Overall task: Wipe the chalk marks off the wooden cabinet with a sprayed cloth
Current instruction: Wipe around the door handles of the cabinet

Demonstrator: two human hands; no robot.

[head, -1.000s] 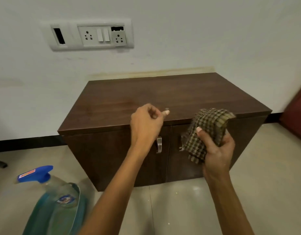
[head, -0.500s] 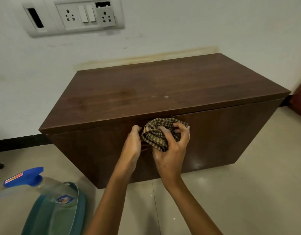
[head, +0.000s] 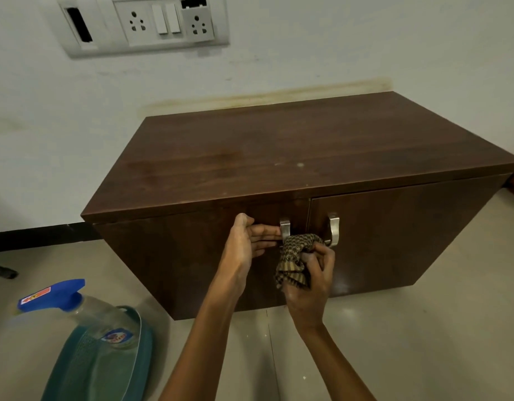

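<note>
A low dark wooden cabinet (head: 279, 151) stands against the white wall, with two doors and two metal handles (head: 333, 228). Faint pale specks (head: 299, 164) show near the front of its top. My right hand (head: 310, 280) is shut on a bunched brown checked cloth (head: 294, 259), pressed to the door front just below the left handle (head: 285, 231). My left hand (head: 247, 241) lies flat against the left door, its fingers straight and reaching to that handle, holding nothing.
A clear spray bottle (head: 76, 311) with a blue trigger head lies at the lower left on a teal object (head: 105, 369) on the tiled floor. A socket and switch panel (head: 145, 21) sits on the wall above. A dark object (head: 2, 270) lies at the far left.
Both hands dropped from above the cabinet's top to its front. The cloth moved down onto the door by the left handle, and my left hand opened flat against the door.
</note>
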